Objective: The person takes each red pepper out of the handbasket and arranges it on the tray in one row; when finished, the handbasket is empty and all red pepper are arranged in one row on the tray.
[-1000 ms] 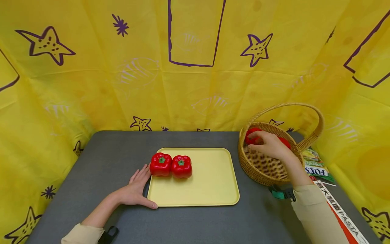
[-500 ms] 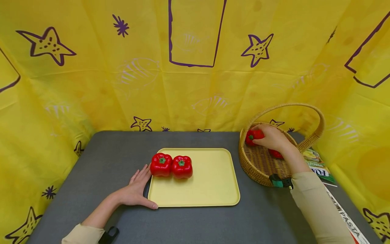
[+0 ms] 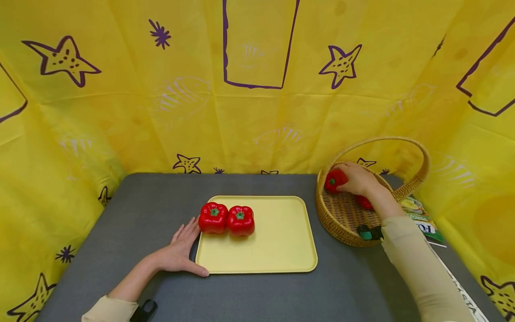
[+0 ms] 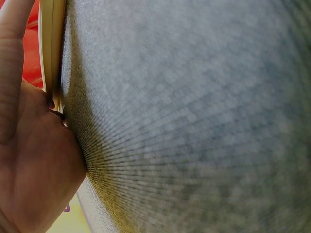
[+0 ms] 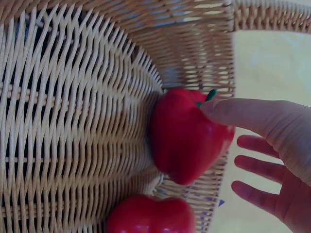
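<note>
In the head view, two red bell peppers with green stems, a left one (image 3: 213, 219) and a right one (image 3: 241, 222), sit side by side on the left part of a pale yellow tray (image 3: 277, 243). Fingers spread, my left hand (image 3: 177, 254) rests along the tray's left edge, its thumb at the near corner. My right hand (image 3: 359, 180) reaches into a wicker basket (image 3: 333, 226) and grips a red bell pepper (image 5: 187, 136) by the far left wall. The right wrist view shows the thumb (image 5: 238, 112) beside its stem. Another red pepper (image 5: 150, 217) lies close by, partly hidden.
The basket's tall arched handle (image 3: 378, 137) rises over the right forearm. Right of the basket lie a green packet (image 3: 430, 229) and a white pack lettered PASTA (image 3: 468, 302), partly under the sleeve. A yellow patterned cloth (image 3: 257, 116) hangs behind the grey table (image 3: 257, 295).
My right hand has closed from above round the pepper in the basket, and that pepper has tilted so its stem shows. The left hand and tray stay in place.
</note>
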{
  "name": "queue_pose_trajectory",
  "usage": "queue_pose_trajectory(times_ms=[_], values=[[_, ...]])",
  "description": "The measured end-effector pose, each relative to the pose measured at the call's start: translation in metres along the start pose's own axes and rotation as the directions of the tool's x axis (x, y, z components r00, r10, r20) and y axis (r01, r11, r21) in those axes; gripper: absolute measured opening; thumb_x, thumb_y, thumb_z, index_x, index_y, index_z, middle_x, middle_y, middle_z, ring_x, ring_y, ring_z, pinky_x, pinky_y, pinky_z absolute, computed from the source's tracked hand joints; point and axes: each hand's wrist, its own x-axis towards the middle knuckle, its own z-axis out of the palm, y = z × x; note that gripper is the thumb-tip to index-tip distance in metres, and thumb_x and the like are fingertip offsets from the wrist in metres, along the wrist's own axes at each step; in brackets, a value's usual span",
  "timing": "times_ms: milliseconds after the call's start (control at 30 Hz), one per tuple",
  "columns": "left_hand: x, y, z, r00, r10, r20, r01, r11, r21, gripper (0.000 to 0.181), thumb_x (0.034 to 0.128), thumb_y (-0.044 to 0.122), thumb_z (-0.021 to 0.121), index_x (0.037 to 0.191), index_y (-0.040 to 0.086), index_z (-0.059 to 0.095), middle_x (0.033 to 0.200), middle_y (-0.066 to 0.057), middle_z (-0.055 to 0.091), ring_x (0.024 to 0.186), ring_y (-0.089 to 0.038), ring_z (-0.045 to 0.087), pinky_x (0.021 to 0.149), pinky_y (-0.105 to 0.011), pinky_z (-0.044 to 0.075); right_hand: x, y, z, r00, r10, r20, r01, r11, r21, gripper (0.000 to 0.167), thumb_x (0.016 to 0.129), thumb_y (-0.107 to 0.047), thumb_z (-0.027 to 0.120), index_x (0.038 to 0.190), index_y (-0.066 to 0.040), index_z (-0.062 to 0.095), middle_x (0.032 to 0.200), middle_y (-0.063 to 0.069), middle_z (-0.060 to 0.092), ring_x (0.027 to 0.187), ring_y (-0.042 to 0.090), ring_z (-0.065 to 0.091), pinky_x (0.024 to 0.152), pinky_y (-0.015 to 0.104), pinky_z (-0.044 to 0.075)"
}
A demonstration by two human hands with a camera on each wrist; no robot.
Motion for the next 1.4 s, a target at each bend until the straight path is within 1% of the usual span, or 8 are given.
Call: queue_pose_trajectory(times_ms=[167,433,633,767,867,1000,1233,1400], values=[[0.001,0.0,0.001,1.0,-0.002,0.005,0.002,1.0,0.003,0.129,0.0664,0.06,0.081,0.154,-0.002,0.009,0.16,-0.023,0.005,0.145,-0.043,-0.007,0.109,-0.063,-0.006,0.003,0.008,0.005,1.0,0.01,0.019,-0.01,1.0,-0.001,0.061,0.08,-0.013,0.078,0.133,0.001,0.052,0.137,0.03,0.043,0.127,0.051,0.036,0.1,0.066,0.032],[0.001,0.0,0.0,1.0,-0.007,0.006,0.007,1.0,0.001,0.13,0.0661,0.06,0.081,0.154,-0.002,0.009,0.16,-0.023,0.004,0.145,-0.042,-0.007,0.109,-0.063,-0.006,0.007,0.014,0.008,0.999,0.011,0.04,-0.011,1.0,0.007,0.065,0.079,-0.012,0.079,0.135,0.001,0.049,0.138,0.031,0.042,0.128,0.051,0.034,0.099,0.066,0.034],[0.001,0.001,0.0,1.0,-0.012,0.013,0.012,1.0,0.001,0.13,0.0664,0.06,0.081,0.154,-0.002,0.008,0.16,-0.023,0.004,0.145,-0.042,-0.007,0.109,-0.062,-0.006,0.01,0.016,0.009,0.998,-0.008,0.062,0.008,1.0,0.006,0.064,0.078,-0.012,0.08,0.132,0.003,0.049,0.13,0.029,0.051,0.12,0.048,0.046,0.095,0.062,0.04],[0.001,0.0,0.001,1.0,-0.01,0.009,0.01,1.0,0.0,0.129,0.0667,0.06,0.081,0.154,-0.002,0.008,0.16,-0.023,0.004,0.145,-0.042,-0.008,0.109,-0.062,-0.006,0.011,0.017,0.009,0.998,-0.01,0.069,0.009,1.0,0.004,0.062,0.078,-0.018,0.082,0.129,0.001,0.052,0.125,0.027,0.055,0.116,0.046,0.05,0.092,0.06,0.042],[0.001,-0.001,0.001,1.0,-0.005,0.001,0.005,1.0,0.004,0.129,0.0667,0.06,0.08,0.155,-0.001,0.009,0.16,-0.023,0.005,0.145,-0.042,-0.007,0.109,-0.062,-0.006,0.011,0.015,0.009,0.997,-0.02,0.076,0.019,1.0,0.009,0.063,0.078,-0.02,0.082,0.129,0.002,0.053,0.127,0.028,0.054,0.117,0.047,0.049,0.093,0.061,0.041],[0.0,-0.002,0.001,1.0,-0.001,-0.006,0.002,1.0,0.01,0.129,0.0668,0.061,0.08,0.155,-0.001,0.009,0.16,-0.023,0.005,0.145,-0.043,-0.007,0.109,-0.063,-0.006,0.012,0.013,0.01,0.996,-0.029,0.09,0.027,0.999,0.03,0.067,0.077,-0.02,0.082,0.132,0.004,0.051,0.129,0.03,0.05,0.118,0.049,0.046,0.094,0.061,0.04],[-0.001,0.001,-0.001,1.0,-0.007,0.004,0.007,1.0,-0.004,0.129,0.0669,0.059,0.081,0.154,-0.002,0.009,0.16,-0.023,0.005,0.145,-0.043,-0.007,0.109,-0.063,-0.006,0.013,0.013,0.014,0.995,-0.013,0.098,0.007,0.998,0.057,0.07,0.076,-0.02,0.082,0.131,0.005,0.047,0.127,0.03,0.049,0.115,0.049,0.047,0.092,0.061,0.042],[-0.001,0.003,-0.002,1.0,-0.008,0.004,0.008,1.0,-0.004,0.128,0.0672,0.059,0.081,0.154,-0.002,0.009,0.16,-0.023,0.005,0.145,-0.043,-0.007,0.109,-0.062,-0.006,0.016,0.015,0.016,0.994,-0.006,0.113,0.0,0.999,0.054,0.072,0.076,-0.019,0.082,0.132,0.004,0.044,0.126,0.03,0.048,0.115,0.049,0.047,0.092,0.06,0.042]])
